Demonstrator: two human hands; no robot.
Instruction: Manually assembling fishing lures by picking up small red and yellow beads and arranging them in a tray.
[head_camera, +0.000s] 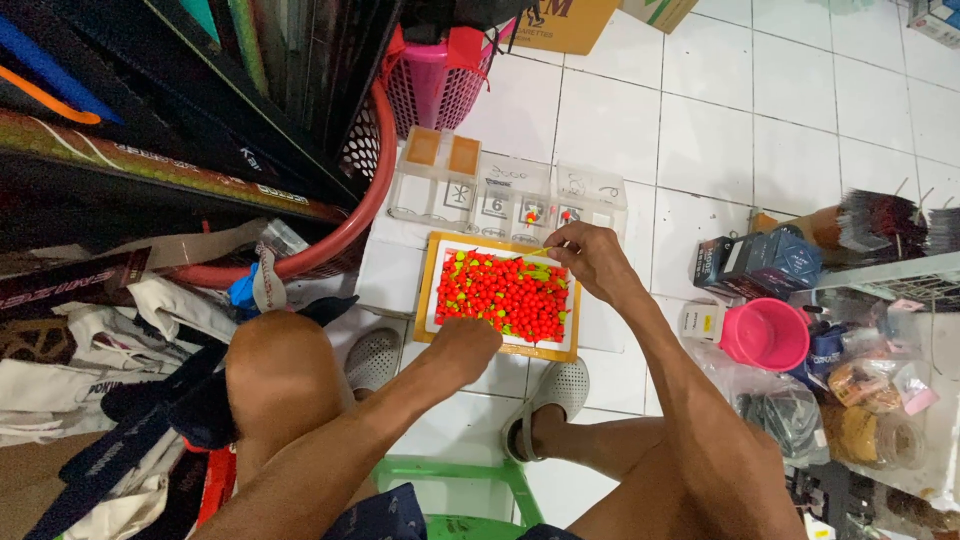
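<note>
Tray (428, 300) of beads (505, 295) on floor, compartment box (500, 195) behind it, bucket (765, 335) right

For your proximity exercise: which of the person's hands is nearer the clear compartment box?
Right. The right hand is just below the clear compartment box; the left hand rests farther away, at the tray's near edge.

1. A shallow rectangular tray (428, 300) with an orange-yellow rim and white floor lies flat on the white tiled floor, just ahead of the person's feet.
2. Small red-orange and yellow-green floats (505, 295) fill the tray in a dense single layer, mostly red, the green ones toward the edges.
3. A thin pale stick (530, 254) is pinched above the tray's far edge, lying nearly level.
</note>
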